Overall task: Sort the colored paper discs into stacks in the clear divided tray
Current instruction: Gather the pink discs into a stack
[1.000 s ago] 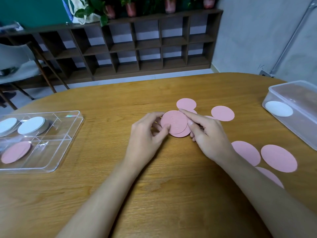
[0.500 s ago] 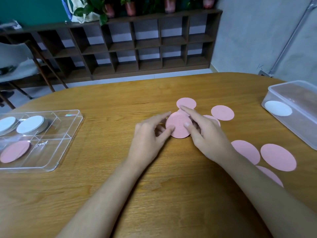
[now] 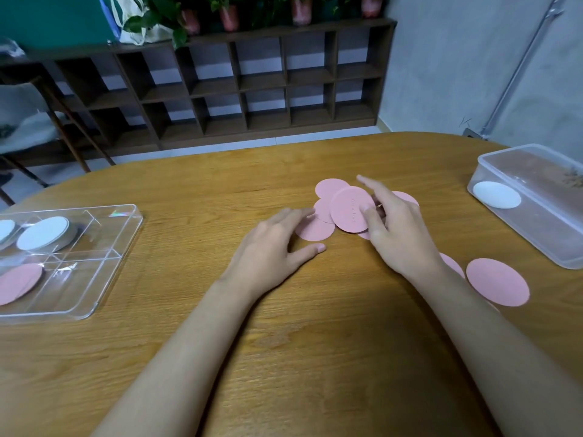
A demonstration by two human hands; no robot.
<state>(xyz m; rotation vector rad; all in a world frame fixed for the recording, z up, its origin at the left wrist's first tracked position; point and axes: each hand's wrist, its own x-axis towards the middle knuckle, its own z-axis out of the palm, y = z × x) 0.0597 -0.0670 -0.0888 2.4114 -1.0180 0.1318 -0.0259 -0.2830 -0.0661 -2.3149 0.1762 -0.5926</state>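
Note:
My right hand [image 3: 397, 234] pinches one pink disc [image 3: 350, 209] between thumb and fingers and holds it tilted up over the table's middle. Several more pink discs lie loose under and behind it, one at the back [image 3: 329, 187]. My left hand [image 3: 274, 250] lies flat and spread, its fingertips on the edge of another pink disc [image 3: 317, 231]. The clear divided tray [image 3: 104, 266] sits at the far left, holding two white stacks [image 3: 44, 233] in its back compartments and a pink stack [image 3: 19, 283] in front.
More pink discs [image 3: 497, 282] lie on the wooden table to the right of my right forearm. A clear plastic box [image 3: 542, 222] with one white disc [image 3: 497, 194] inside stands at the right edge. A dark shelf and a chair stand beyond the table.
The small pink pile that both hands held has come apart. My right hand has lifted the top disc up and to the right. My left hand has let go and flattened onto the table.

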